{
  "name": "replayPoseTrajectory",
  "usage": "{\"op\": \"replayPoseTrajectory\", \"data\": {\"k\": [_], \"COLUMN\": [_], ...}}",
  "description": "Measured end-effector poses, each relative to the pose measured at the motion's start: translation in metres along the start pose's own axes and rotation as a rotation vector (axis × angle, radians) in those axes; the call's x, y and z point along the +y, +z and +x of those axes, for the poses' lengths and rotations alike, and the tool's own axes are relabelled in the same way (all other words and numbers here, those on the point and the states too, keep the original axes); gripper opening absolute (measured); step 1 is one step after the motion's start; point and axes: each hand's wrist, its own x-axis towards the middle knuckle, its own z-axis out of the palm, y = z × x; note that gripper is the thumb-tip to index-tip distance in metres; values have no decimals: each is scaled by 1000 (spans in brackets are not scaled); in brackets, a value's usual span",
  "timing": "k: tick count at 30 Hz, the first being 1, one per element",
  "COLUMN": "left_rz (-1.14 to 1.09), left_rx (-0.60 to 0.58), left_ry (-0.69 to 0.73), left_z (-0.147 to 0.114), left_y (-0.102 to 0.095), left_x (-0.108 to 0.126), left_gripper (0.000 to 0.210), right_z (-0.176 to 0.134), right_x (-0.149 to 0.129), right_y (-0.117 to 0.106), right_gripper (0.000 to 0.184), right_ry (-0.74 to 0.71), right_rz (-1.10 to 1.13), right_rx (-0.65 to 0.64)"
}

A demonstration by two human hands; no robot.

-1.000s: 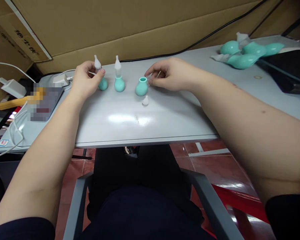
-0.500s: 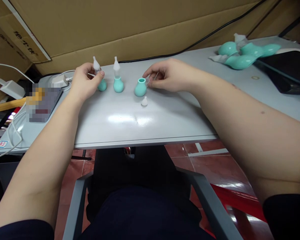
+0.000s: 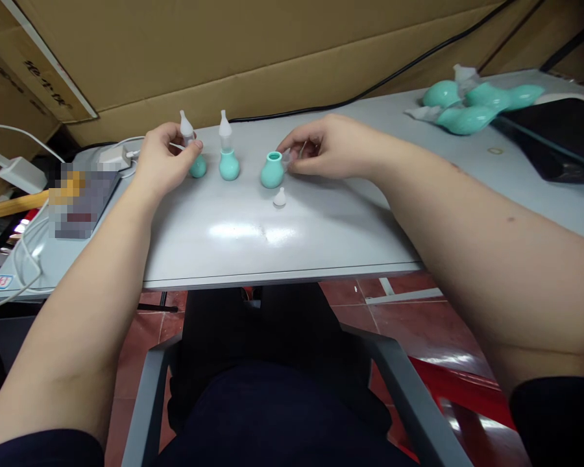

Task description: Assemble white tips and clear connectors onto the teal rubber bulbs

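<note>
The open teal bulb (image 3: 272, 174) stands upright on the table (image 3: 214, 253), nearer its far edge than its near edge, mouth up; just beside it, on the near-edge side, a small white tip (image 3: 279, 200) sits with its narrow end up; at the bulb's right, the right hand (image 3: 328, 149) pinches a clear piece (image 3: 287, 159) between thumb and fingers, though whether that piece touches the bulb I cannot tell; to the left, an assembled teal-and-white bulb (image 3: 229, 165) stands upright by itself; further left, the left hand (image 3: 163, 159) pinches the neck of another upright one, the leftmost bulb (image 3: 198, 167), its base apparently on the table.

Towards the table's left end lie a blurred-out dark flat item (image 3: 85, 211) and a white adapter (image 3: 115, 157); near the far right corner, a cluster of teal bulbs (image 3: 470, 117) lies on its side, beside a black flat object (image 3: 559, 143); a black cable (image 3: 331, 105) runs along the far edge, against a cardboard wall (image 3: 253, 45).
</note>
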Motion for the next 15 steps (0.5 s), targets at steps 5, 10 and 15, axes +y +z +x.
{"op": "replayPoseTrajectory", "data": {"k": [5,10,15], "left_rz": [5,-17,-17], "left_rx": [10,6,28], "left_ry": [-8,-20,-19], "left_z": [1,0,-1], "left_y": [0,-1,-2], "left_x": [0,3,6], "left_gripper": [57,52,50], "right_z": [1,1,1], "right_x": [1,8,13], "right_y": [1,-5,-12], "right_gripper": [38,28,62], "right_ry": [-3,19,-13], "right_rz": [47,28,43], "right_rx": [-6,-47,-86]}}
